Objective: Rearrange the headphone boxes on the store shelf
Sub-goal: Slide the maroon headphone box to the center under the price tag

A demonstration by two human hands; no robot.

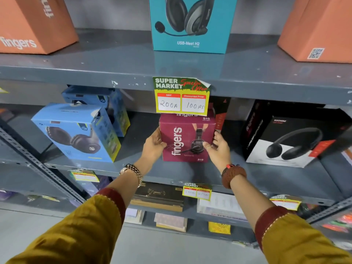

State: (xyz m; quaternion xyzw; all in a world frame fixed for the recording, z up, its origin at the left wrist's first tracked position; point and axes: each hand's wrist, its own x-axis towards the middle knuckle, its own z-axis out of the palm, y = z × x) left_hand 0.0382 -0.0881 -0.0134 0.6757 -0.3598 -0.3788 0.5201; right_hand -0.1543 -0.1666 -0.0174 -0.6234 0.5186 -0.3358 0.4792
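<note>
fig.: maroon box (187, 141) stands mid-shelf, near the front edge, btwn blue box (76, 134) at left & black box (285, 141) at right. left hand (154, 146) & right hand (219, 147) clamp its sides. step: positioning; next likely needs squaring w/ neighbours.

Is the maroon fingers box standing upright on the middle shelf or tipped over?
Upright. The maroon fingers box stands on its base on the middle shelf, printed front facing out, with the left hand and right hand on its sides.
</note>
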